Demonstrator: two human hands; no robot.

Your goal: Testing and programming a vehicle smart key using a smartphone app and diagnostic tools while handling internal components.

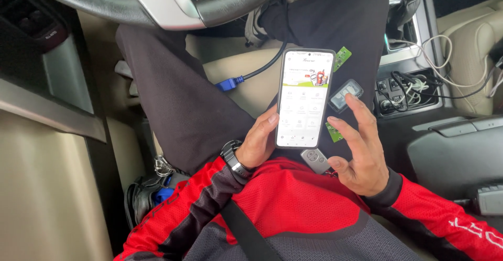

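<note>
My left hand (259, 143) holds a smartphone (305, 98) upright over my lap, its lit screen showing a white and green app page with rows of icons. My right hand (359, 153) hovers just right of the phone with fingers spread, the index tip close to the phone's right edge, holding nothing. On my right thigh lie a grey car key fob (316, 161), a small translucent key shell (346, 94) and two green circuit boards (342, 57), (333, 133). A black watch (234, 162) is on my left wrist.
I sit in a car's driver seat, with the steering wheel (173, 1) at the top. A black cable with a blue plug (228, 84) runs across the seat. The centre console (411, 90) on the right holds tangled white and black cables. The door panel (47, 109) is to the left.
</note>
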